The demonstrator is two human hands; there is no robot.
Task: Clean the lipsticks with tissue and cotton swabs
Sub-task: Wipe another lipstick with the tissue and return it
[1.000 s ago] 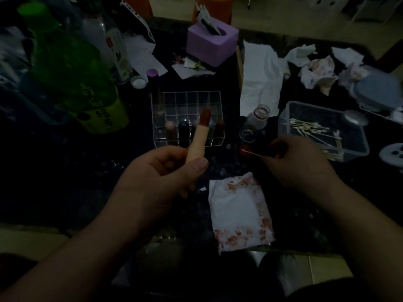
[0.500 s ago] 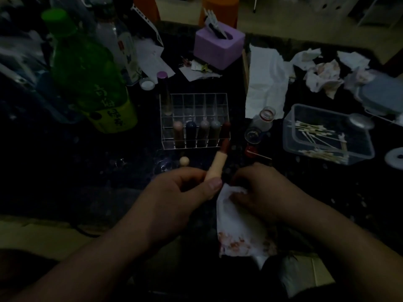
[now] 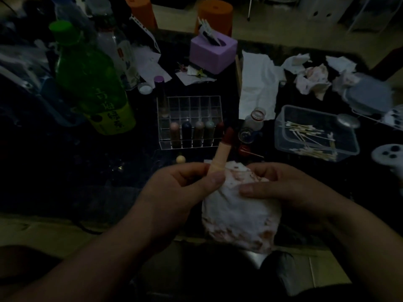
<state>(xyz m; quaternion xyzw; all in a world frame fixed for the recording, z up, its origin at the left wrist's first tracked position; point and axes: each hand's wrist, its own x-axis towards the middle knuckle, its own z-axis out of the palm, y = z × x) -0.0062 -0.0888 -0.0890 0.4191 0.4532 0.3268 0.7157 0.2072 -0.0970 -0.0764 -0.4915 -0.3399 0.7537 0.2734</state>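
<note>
My left hand [image 3: 181, 190] grips an uncapped lipstick [image 3: 221, 153] with a peach tube and a dark red tip that points up and away. My right hand [image 3: 281, 186] holds a white tissue [image 3: 237, 216] stained with red, lifted off the table just right of the lipstick's base. A used cotton swab [image 3: 250, 151] with a red tip lies on the dark table behind my hands. Several capped lipsticks [image 3: 196, 131] stand in the front row of a clear acrylic organizer [image 3: 192, 105]. The peach cap [image 3: 180, 159] sits on the table by the organizer.
A clear box of cotton swabs [image 3: 316, 134] stands at the right. A small bottle [image 3: 254, 120], a purple tissue box [image 3: 212, 53], a green bottle [image 3: 91, 83] and crumpled used tissues [image 3: 311, 77] crowd the back of the table.
My right hand put down the cotton swab, picked the stained tissue off the table and raised it beside the lipstick. My left hand brought the lipstick lower and closer.
</note>
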